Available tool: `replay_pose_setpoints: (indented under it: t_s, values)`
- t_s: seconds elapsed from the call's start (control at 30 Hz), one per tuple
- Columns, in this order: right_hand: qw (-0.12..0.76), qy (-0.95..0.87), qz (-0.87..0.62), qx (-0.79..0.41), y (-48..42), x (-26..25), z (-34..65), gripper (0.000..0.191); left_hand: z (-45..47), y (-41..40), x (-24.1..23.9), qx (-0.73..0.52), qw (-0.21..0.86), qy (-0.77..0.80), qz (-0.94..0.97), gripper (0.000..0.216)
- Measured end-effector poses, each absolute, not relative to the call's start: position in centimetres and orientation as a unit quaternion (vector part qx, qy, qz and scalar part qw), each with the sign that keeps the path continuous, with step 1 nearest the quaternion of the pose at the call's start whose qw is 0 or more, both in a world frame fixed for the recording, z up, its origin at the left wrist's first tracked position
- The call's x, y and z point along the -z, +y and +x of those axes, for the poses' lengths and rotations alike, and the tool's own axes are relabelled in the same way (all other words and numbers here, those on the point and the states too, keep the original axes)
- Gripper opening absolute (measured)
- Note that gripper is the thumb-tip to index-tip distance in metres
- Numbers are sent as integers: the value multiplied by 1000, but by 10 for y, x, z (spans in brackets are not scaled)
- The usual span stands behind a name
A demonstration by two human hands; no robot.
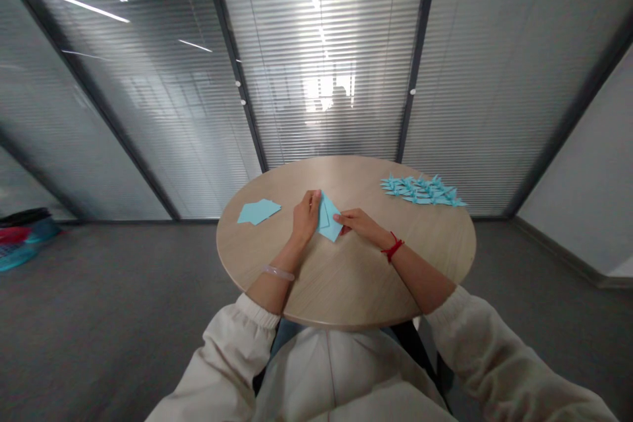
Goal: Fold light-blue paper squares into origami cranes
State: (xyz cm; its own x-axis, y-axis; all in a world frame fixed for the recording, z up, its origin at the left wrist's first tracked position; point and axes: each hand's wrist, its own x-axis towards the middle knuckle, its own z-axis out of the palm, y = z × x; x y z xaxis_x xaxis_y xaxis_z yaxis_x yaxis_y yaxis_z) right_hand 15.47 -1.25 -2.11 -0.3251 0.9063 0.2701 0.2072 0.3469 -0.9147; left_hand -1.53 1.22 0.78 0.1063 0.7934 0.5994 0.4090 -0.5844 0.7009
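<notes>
A folded blue sheet (326,219) is being held near the centre of the frame, over the round wooden surface (346,290). Its long axis is being aligned roughly with the frame's vertical, a slight lean being shown: the lower end is being positioned farther right than the upper end. The narrow tip is being pointed toward the top of the frame; a corner is being pointed toward the bottom. The left edge is being grasped by the left grip (305,216), close to the upper tip. The right corner is being pinched by the right grip (363,224), the thumb being placed on the visible face. Whether the surface is being touched by the sheet cannot be told.

Flat blue paper (258,211) is being supported left of centre, apart from the left grip. Folded blue figures (422,191) are being supported in a close cluster right of centre. A red bracelet (393,248) is being worn on the right wrist.
</notes>
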Motion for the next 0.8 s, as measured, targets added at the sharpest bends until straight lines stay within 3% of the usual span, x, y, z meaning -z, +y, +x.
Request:
replay_pose_setpoints:
  t_s: [0.07, 0.13, 0.27, 0.57, 0.8]
  values:
    - [473, -658, -418, -410, -11, 21, 156, 60, -14, 12, -7, -523, 243, 380, 723, 38]
    - [519, -621, -427, -404, -11, 19, 157, 59, -12, 12, -6, -517, 295, 346, 725, 53]
    - [570, -579, -421, -402, -14, 16, 159, 56, -9, 10, -7, -504, 300, 321, 743, 72]
    - [560, -589, -418, -406, -15, 15, 157, 57, -11, 11, -6, -502, 308, 307, 747, 54]
    - [569, -581, -421, -402, -14, 15, 158, 57, -9, 8, -8, -469, 278, 307, 780, 66]
